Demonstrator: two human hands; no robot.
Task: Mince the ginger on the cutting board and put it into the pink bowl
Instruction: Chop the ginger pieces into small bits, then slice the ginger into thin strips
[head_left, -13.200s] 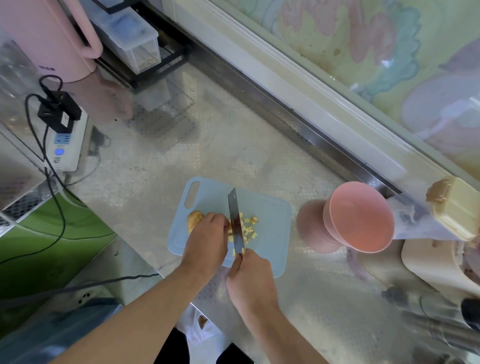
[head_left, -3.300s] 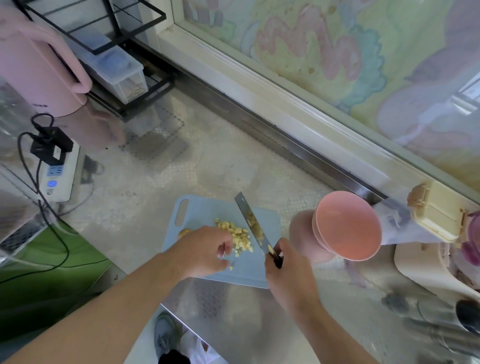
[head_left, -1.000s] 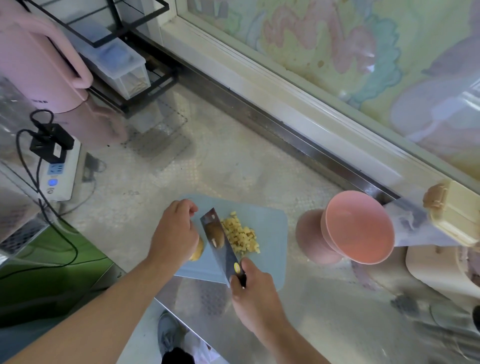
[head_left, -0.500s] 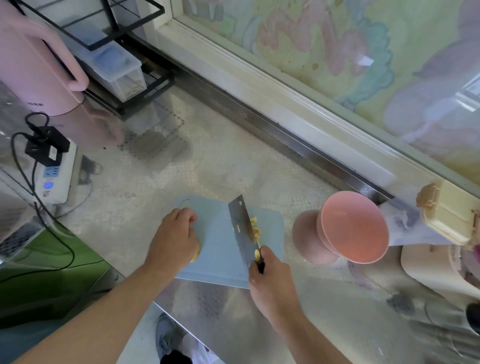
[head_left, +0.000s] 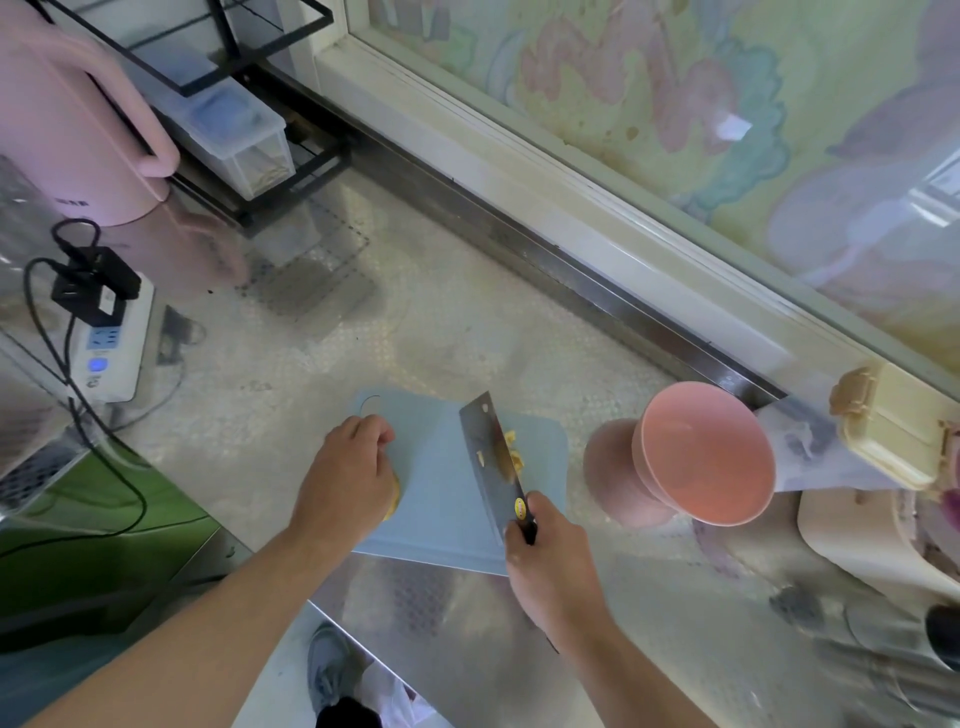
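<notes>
A light blue cutting board lies near the counter's front edge. My right hand is shut on the black handle of a cleaver, whose blade is tilted on its edge across the board. Minced ginger bits show just past the blade on its right side, mostly hidden. My left hand rests on the board's left part, covering a whole piece of ginger whose yellow edge peeks out. The empty pink bowl stands to the right of the board.
A pink kettle and a black wire rack with a clear box stand at the back left. A white power strip with black cables lies on the left. A cream lidded box sits right of the bowl. The window sill runs along the back.
The cleaver swung from the left of the minced pile to the right, pushing the pile toward the board's right edge and hiding most of it. My left hand stayed on the whole ginger.
</notes>
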